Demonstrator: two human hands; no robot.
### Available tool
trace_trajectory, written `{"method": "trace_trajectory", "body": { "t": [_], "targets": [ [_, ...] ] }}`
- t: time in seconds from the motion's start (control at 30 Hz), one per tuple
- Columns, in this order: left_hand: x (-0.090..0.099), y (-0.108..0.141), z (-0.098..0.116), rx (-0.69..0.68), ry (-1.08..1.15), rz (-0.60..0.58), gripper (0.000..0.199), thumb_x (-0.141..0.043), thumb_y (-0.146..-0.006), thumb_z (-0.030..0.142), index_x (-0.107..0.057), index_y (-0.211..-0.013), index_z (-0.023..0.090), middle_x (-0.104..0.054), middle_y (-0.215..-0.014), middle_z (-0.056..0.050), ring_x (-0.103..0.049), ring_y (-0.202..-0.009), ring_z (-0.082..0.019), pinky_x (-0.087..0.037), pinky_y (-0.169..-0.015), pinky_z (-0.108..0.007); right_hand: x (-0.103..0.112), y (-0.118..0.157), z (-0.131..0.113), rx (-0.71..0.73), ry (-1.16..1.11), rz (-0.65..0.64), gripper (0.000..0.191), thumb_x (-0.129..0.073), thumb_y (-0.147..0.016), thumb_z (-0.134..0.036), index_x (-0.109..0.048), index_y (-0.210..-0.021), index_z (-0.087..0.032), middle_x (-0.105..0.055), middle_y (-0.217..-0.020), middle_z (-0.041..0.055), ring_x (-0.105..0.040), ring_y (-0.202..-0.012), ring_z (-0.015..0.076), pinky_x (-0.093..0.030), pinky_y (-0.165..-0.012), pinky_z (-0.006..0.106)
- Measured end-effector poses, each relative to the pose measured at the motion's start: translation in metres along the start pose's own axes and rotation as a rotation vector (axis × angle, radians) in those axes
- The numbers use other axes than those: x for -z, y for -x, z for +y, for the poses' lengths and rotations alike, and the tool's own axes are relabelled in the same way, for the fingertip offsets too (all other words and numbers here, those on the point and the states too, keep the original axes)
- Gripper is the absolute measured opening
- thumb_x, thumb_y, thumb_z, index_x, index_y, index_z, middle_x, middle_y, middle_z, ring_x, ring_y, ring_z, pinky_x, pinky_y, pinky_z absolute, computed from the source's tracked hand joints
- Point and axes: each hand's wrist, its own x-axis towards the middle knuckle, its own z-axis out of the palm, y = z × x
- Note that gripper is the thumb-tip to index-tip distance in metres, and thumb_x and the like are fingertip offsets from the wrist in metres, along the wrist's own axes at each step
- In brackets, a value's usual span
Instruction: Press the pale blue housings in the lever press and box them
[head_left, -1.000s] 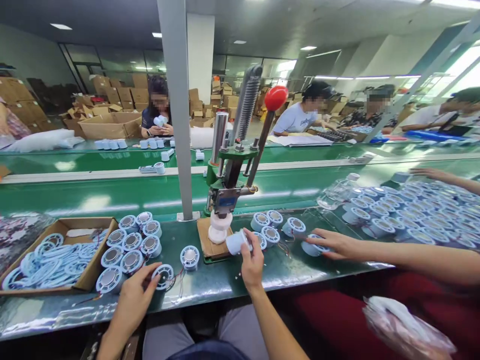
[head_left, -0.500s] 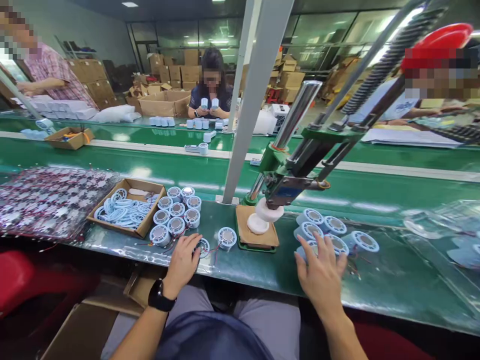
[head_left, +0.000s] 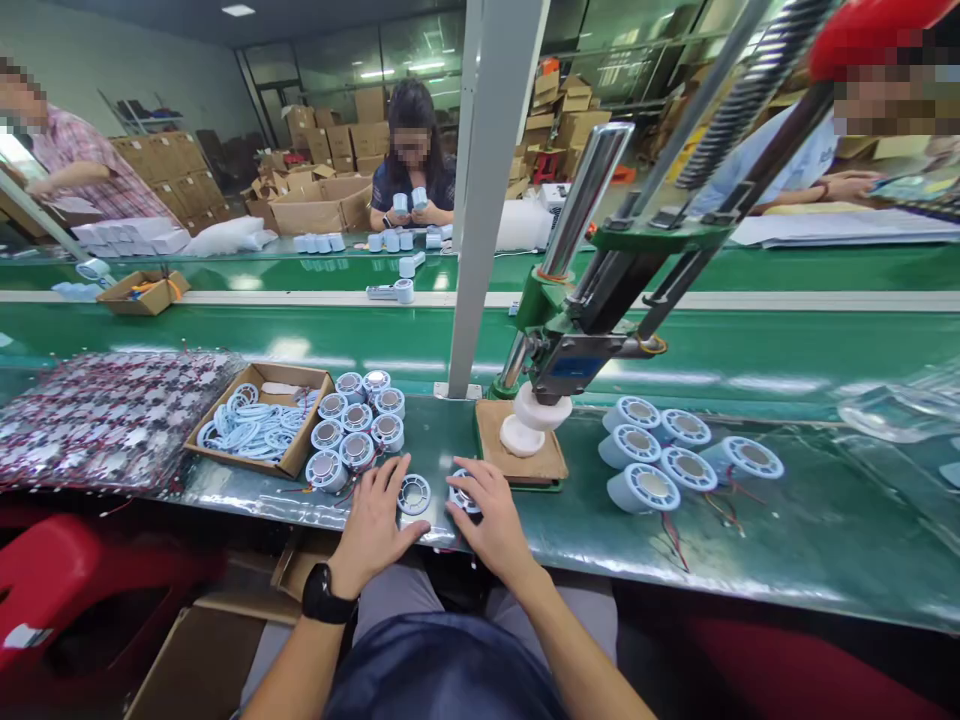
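My left hand [head_left: 379, 515] rests low over the bench with its fingers spread, just left of a light-blue slotted ring [head_left: 413, 494]. My right hand [head_left: 491, 515] curves its thumb and fingers round a light-blue round housing [head_left: 463, 497], partly hidden under them. Several similar housings with grey metal discs [head_left: 356, 417] stand in rows beyond my left hand. A second group [head_left: 651, 487] sits on the right, red and dark wires trailing from it. Between the groups, a hand press with a white round head [head_left: 541, 410] stands above a white ring-shaped seat [head_left: 522, 436].
A cardboard box of loose blue rings [head_left: 259, 425] is at the left, beside a wide spread of wired parts [head_left: 112, 415]. A grey post [head_left: 480, 250] rises behind the bench. Other people work across the green belt [head_left: 360, 335]. A red stool [head_left: 60, 580] stands lower left.
My right hand has left the right-hand group of housings and come left to the single housing near the middle. My left hand has shifted slightly, uncovering the ring.
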Motion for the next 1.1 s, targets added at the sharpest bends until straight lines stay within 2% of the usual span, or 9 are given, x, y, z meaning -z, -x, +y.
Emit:
{"method": "trace_trajectory", "body": {
  "t": [0.17,0.3,0.47,0.67,0.83,0.93,1.0,1.07,1.1],
  "targets": [
    [0.0,-0.005,0.008,0.0,0.185,0.011,0.063,-0.065,-0.083,0.025,-0.047,-0.143,0.024,-0.063,-0.13,-0.011,-0.054,-0.117,-0.028,-0.045,-0.101,-0.047,0.012,0.024,0.0,-0.123,-0.1,0.095,0.037,-0.061,-0.087,-0.026,-0.058,-0.124,-0.019,-0.056,-0.132,0.0124,-0.057,-0.122,0.023,-0.052,-0.1,0.038],
    [-0.008,-0.016,0.043,0.029,0.413,0.079,0.08,-0.07,-0.08,0.026,-0.032,-0.151,0.023,-0.065,-0.124,-0.009,-0.061,-0.112,-0.024,-0.049,-0.099,-0.041,0.005,0.027,0.001,-0.171,-0.126,0.121,0.052,-0.062,-0.083,-0.022,-0.051,-0.133,-0.017,-0.063,-0.124,0.0117,-0.064,-0.114,0.0219,-0.055,-0.099,0.035],
    [-0.02,-0.026,0.079,-0.076,0.357,0.017,0.085,-0.069,-0.078,0.02,-0.027,-0.153,0.021,-0.063,-0.123,-0.01,-0.06,-0.112,-0.026,-0.048,-0.101,-0.045,0.001,0.03,0.005,-0.234,-0.179,0.148,0.065,-0.063,-0.08,-0.019,-0.046,-0.143,-0.018,-0.06,-0.13,0.0125,-0.063,-0.118,0.0233,-0.055,-0.101,0.037],
    [-0.024,-0.025,0.079,-0.087,0.382,0.024,0.08,-0.065,-0.079,0.016,-0.029,-0.151,0.021,-0.061,-0.127,-0.012,-0.056,-0.118,-0.028,-0.046,-0.105,-0.048,0.004,0.028,0.004,-0.26,-0.238,0.127,0.073,-0.066,-0.082,-0.023,-0.039,-0.149,-0.018,-0.06,-0.132,0.013,-0.063,-0.117,0.0231,-0.055,-0.1,0.036],
    [-0.035,-0.021,0.077,-0.037,0.475,-0.001,0.07,-0.062,-0.081,0.017,-0.037,-0.147,0.02,-0.054,-0.138,-0.014,-0.05,-0.129,-0.028,-0.041,-0.111,-0.048,0.005,0.029,0.006,-0.181,-0.136,0.04,0.064,-0.06,-0.084,-0.017,-0.044,-0.147,-0.017,-0.056,-0.135,0.0148,-0.058,-0.124,0.0243,-0.052,-0.106,0.038],
    [-0.041,-0.02,0.075,0.003,0.543,-0.056,0.06,-0.06,-0.084,0.02,-0.045,-0.141,0.016,-0.053,-0.142,-0.016,-0.05,-0.132,-0.028,-0.041,-0.112,-0.046,0.035,0.021,0.001,-0.107,0.018,-0.154,0.069,-0.056,-0.083,-0.012,-0.04,-0.149,-0.02,-0.051,-0.14,0.0139,-0.056,-0.126,0.0246,-0.055,-0.101,0.039],
    [-0.038,-0.027,0.075,0.046,0.58,-0.092,0.055,-0.064,-0.081,0.022,-0.052,-0.134,0.016,-0.06,-0.135,-0.014,-0.057,-0.125,-0.027,-0.045,-0.108,-0.044,0.079,0.0,-0.012,-0.006,0.147,-0.235,0.068,-0.059,-0.083,-0.015,-0.041,-0.149,-0.022,-0.051,-0.14,0.0126,-0.057,-0.124,0.0251,-0.058,-0.096,0.039],
    [-0.028,-0.042,0.076,0.098,0.599,-0.093,0.054,-0.071,-0.074,0.022,-0.059,-0.126,0.016,-0.067,-0.125,-0.011,-0.063,-0.116,-0.026,-0.048,-0.104,-0.042,0.139,-0.039,-0.032,0.131,0.271,-0.128,0.06,-0.062,-0.086,-0.019,-0.046,-0.144,-0.021,-0.053,-0.137,0.0116,-0.055,-0.126,0.0247,-0.056,-0.099,0.041],
    [-0.022,-0.052,0.078,0.112,0.605,-0.076,0.053,-0.073,-0.072,0.022,-0.061,-0.123,0.017,-0.069,-0.121,-0.009,-0.065,-0.112,-0.026,-0.049,-0.102,-0.04,0.171,-0.065,-0.044,0.208,0.341,0.017,0.052,-0.06,-0.089,-0.019,-0.05,-0.14,-0.018,-0.056,-0.134,0.0114,-0.053,-0.128,0.0244,-0.052,-0.104,0.042]
  ]
}}
